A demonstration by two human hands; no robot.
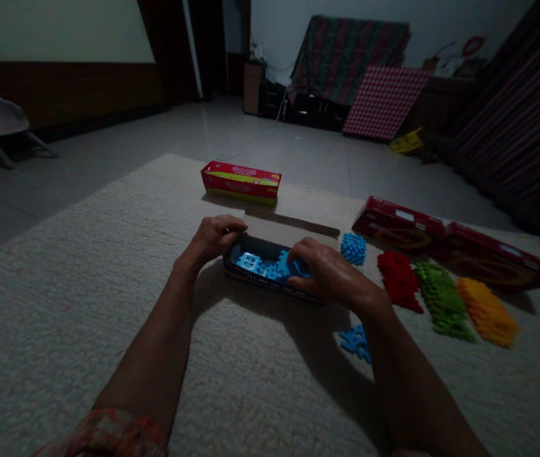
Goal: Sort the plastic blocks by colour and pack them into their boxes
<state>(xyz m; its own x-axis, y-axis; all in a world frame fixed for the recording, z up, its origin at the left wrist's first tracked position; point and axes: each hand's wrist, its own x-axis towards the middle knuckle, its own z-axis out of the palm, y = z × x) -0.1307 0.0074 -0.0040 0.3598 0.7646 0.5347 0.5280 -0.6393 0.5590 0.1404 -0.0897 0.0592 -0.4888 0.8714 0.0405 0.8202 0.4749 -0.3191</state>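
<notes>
A dark blue open box (pixel 250 275) lies in the middle of the mat, its pale lid flap (pixel 293 233) raised at the back. Inside are several blue interlocking pieces (pixel 274 271), one with a window-like grid. My left hand (pixel 215 236) grips the box's left end, thumb and fingers pinched on its edge. My right hand (pixel 320 266) reaches into the right part of the box, its fingers closed around blue pieces. More blue pieces lie outside, one pile (pixel 353 248) behind my right hand and some (pixel 355 343) beside my right forearm.
A red and yellow box (pixel 241 183) stands behind the open box. On the right lie red (pixel 399 280), green (pixel 445 299) and orange (pixel 487 311) piles of pieces, with dark red boxes (pixel 398 225) behind them. All rest on a cream mat (pixel 108 273).
</notes>
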